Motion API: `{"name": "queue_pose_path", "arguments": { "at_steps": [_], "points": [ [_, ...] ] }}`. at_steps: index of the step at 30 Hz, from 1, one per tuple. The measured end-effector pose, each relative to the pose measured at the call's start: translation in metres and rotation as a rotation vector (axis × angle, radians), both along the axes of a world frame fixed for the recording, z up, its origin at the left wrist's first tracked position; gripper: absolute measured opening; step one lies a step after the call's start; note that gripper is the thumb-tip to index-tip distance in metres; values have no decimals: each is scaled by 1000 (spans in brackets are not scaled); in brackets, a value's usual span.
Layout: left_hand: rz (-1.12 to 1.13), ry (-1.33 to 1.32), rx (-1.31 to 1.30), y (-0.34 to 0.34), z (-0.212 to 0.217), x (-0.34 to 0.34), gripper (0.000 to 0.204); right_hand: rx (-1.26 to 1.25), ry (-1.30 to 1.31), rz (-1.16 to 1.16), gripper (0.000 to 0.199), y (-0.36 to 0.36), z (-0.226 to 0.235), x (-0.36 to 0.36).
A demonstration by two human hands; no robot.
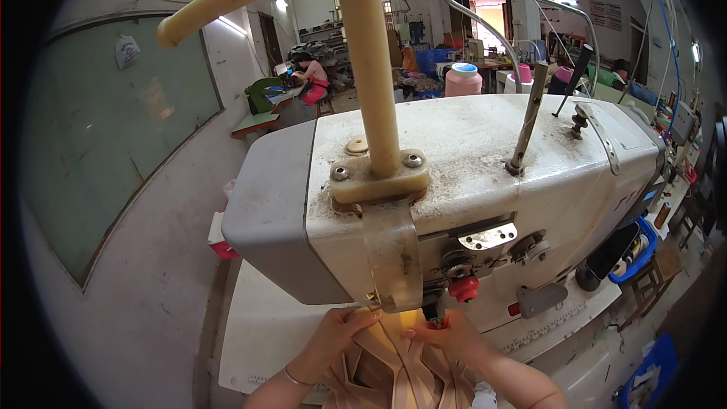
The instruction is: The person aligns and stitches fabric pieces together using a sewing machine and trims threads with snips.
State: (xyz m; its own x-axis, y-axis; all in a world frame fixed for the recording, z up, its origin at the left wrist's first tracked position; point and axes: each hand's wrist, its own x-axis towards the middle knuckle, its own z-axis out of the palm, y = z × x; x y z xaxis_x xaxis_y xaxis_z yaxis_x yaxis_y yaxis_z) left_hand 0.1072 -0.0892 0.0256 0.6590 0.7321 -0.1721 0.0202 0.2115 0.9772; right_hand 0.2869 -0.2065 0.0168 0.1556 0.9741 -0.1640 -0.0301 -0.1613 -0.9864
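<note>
A white industrial sewing machine fills the middle of the view. Under its head lies a tan, folded workpiece with strap-like, angled panels; whether it is leather or fabric I cannot tell. My left hand pinches its left edge between thumb and fingers, close to the needle area. On the other side my right hand is closed on the workpiece, with its thumb toward the middle. A dark machine part with a red bit shows beside the right fingertips. The clear guard hides the needle, and a lamp glows behind it.
A cream lever arm rises over the machine. Thread cones, one of them pink, stand behind it. A blue basket and a wooden stool are at right. Far back, a person in pink sits at a table.
</note>
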Motion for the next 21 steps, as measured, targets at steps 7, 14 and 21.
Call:
{"name": "queue_pose_path", "arguments": {
  "at_steps": [7, 14, 21],
  "points": [
    [111, -56, -121, 0, 8, 1, 28, -38, 110, -73, 35, 11, -1, -5],
    [142, -71, -95, 2, 6, 0, 24, -44, 143, -74, 36, 11, 6, -9],
    [50, -107, -73, 37, -13, 0, 26, 28, -27, 1, 33, 6, -6, 4]
  ]
}}
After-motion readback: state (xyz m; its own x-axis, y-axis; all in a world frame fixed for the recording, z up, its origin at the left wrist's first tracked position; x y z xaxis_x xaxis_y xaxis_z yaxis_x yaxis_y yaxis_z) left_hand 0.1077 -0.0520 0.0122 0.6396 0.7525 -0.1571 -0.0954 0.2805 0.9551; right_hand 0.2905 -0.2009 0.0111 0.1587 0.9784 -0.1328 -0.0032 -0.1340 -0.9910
